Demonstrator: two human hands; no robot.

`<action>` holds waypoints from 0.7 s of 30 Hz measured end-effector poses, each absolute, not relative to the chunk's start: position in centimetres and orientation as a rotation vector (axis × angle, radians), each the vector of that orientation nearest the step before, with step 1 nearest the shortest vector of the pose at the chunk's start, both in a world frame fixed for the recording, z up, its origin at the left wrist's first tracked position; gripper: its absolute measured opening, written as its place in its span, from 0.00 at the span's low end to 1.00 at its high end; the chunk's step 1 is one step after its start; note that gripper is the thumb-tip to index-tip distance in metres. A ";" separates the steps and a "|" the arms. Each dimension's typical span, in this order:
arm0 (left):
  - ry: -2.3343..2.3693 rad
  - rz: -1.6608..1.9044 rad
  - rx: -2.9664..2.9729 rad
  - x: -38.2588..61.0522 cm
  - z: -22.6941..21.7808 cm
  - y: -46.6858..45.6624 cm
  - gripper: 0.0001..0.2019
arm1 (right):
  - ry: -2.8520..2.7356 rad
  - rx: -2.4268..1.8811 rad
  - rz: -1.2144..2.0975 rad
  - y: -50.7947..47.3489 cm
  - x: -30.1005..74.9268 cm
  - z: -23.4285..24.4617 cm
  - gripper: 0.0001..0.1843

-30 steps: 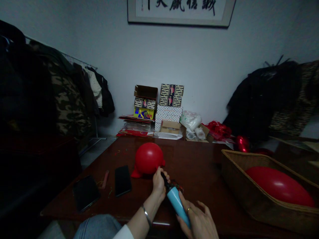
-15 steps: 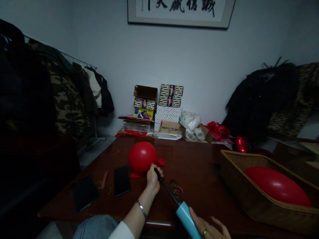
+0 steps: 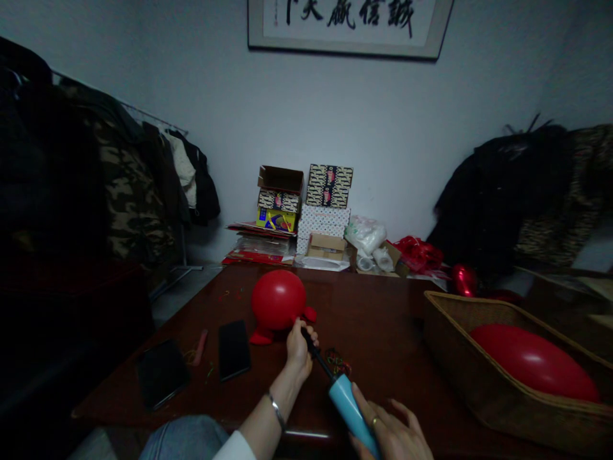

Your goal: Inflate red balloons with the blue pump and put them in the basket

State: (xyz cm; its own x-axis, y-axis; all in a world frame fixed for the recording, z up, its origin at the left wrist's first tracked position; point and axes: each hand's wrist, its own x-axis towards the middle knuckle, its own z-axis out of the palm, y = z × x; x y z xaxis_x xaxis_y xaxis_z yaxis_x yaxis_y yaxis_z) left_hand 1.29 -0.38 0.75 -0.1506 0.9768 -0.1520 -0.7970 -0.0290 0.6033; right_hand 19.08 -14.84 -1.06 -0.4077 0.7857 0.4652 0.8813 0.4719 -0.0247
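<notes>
A round, partly inflated red balloon [image 3: 278, 299] is over the dark wooden table [image 3: 378, 319]. My left hand [image 3: 300, 348] is closed around the black end of a hand pump, right where the balloon's neck meets it; the neck itself is hidden by my fingers. The blue barrel of the balloon pump [image 3: 353, 412] slants down to the right, and my right hand [image 3: 390, 425] is wrapped around it. Flat red balloons [image 3: 261, 336] lie beside the inflated one. Several coloured rubber bands [image 3: 339, 361] are near the pump's rod.
At right stands a wicker basket [image 3: 479, 358] holding a large red balloon [image 3: 531, 358]. Two dark flat devices, a phone [image 3: 234, 349] and a tablet-like one [image 3: 163, 374], lie left, with a pinkish stick [image 3: 201, 347] between them. Stacked boxes [image 3: 323, 227] stand at the back.
My right hand has pushed the blue barrel up and left toward my left hand, so less of the black rod shows. The balloon has shifted slightly up and right.
</notes>
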 end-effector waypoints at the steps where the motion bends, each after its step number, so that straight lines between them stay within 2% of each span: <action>1: 0.667 1.596 0.357 1.5 0.8 -0.6 0.14 | -2.264 -1.427 -0.317 -14.5 18.5 -0.5 0.34; 12: 0.683 1.551 0.383 2.3 0.6 -1.4 0.17 | -2.189 -1.536 -0.164 -13.2 15.0 0.9 0.31; 21: 0.699 1.556 0.388 1.9 0.8 -1.1 0.16 | -2.234 -1.463 -0.237 -13.3 15.6 0.2 0.32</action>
State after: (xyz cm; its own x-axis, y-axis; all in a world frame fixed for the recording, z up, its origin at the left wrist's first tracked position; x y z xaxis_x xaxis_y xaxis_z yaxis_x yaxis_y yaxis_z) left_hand 1.92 -1.13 0.84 -0.1198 0.9797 -0.1608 -0.7712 0.0101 0.6365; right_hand 15.60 -13.31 0.24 -0.3309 0.8227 0.4623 0.9014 0.4205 -0.1031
